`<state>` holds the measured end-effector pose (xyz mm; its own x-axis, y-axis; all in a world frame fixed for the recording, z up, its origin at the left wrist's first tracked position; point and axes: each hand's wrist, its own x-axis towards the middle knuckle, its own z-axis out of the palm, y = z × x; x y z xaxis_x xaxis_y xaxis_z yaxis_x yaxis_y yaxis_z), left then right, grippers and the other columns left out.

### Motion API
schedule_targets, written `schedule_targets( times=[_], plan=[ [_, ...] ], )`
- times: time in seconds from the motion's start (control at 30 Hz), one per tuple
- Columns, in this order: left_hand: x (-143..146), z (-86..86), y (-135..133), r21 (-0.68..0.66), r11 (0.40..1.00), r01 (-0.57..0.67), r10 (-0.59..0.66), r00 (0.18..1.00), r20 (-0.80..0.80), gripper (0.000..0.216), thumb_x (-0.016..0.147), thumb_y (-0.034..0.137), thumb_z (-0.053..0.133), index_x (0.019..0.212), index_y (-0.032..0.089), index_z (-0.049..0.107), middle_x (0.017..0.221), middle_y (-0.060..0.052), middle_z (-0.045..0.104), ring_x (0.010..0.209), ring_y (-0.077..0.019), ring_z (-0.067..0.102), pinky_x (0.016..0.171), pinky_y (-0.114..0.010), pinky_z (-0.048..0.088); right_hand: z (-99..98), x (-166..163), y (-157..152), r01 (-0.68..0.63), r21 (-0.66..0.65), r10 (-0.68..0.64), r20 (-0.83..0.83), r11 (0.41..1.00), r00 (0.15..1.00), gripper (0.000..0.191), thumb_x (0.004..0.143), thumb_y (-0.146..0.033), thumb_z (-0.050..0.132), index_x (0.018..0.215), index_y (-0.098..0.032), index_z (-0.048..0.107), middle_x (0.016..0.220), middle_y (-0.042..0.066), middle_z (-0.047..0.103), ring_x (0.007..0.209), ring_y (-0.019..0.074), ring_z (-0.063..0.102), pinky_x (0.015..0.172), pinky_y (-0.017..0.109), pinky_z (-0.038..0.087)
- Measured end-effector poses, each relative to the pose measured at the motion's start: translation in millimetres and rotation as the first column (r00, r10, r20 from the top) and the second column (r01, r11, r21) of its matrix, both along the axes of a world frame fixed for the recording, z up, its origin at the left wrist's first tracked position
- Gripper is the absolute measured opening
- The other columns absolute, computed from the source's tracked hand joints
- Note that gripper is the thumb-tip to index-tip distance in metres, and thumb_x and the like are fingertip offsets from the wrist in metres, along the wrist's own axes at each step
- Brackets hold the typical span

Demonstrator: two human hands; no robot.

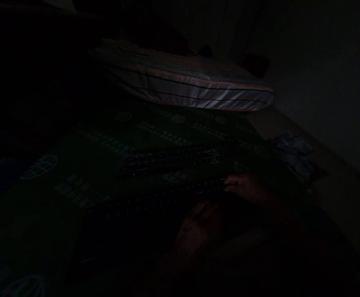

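The scene is very dark. A dark garment with small pale dots (167, 159) lies spread on a green sheet printed with globe marks and text (84, 165). My right hand (245, 186) rests at the garment's right edge, fingers curled onto the cloth. Nearer to me, my left hand (198, 229) lies palm down on the dark fabric, and its fingers are too dim to read.
A striped, shiny pillow (192, 82) lies at the far edge of the green sheet. A crumpled pale bag or cloth (293, 150) sits on the floor at the right. A plain wall rises behind it.
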<state>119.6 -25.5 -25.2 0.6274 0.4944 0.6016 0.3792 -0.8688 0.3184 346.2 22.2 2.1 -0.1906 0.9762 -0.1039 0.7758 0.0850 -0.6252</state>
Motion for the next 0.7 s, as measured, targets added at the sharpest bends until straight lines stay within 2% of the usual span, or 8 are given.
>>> schedule_targets(
  times=[0.3,0.47,0.7],
  plan=[
    [-2,3.5,-2,-0.097,0.995,-0.004,0.0,0.999,-0.045,0.019,0.086,0.011,0.046,0.099,0.011,0.061,0.105,-0.01,0.065,0.101,-0.0222,0.058,0.085,-0.037,0.053,1.0,-1,2,0.032,-0.046,-0.034,-0.053,0.998,0.998,0.007,0.07,-0.017,0.064,0.075,-0.019,0.067,0.07,-0.001,0.068,0.065,0.0138,0.062,0.058,0.023,0.045],
    [-2,-0.6,-1,-0.057,0.998,0.014,-0.017,0.998,-0.059,0.018,0.087,0.012,0.047,0.096,0.012,0.062,0.108,-0.01,0.065,0.104,-0.0224,0.057,0.09,-0.039,0.05,2.3,-1,5,0.026,-0.088,-0.032,-0.064,0.996,0.997,0.006,0.067,-0.016,0.064,0.072,-0.019,0.066,0.069,-0.002,0.068,0.064,0.0142,0.062,0.058,0.023,0.045],
    [-1,-2.9,1,-0.044,0.999,0.004,-0.005,1.0,-0.022,0.016,0.086,0.011,0.048,0.093,0.011,0.062,0.106,-0.009,0.065,0.101,-0.023,0.057,0.085,-0.036,0.053,1.1,1,13,-0.019,-0.157,0.001,-0.114,0.987,0.993,0.007,0.065,-0.016,0.065,0.071,-0.019,0.065,0.069,-0.002,0.067,0.065,0.0146,0.063,0.059,0.023,0.045]
  ],
)
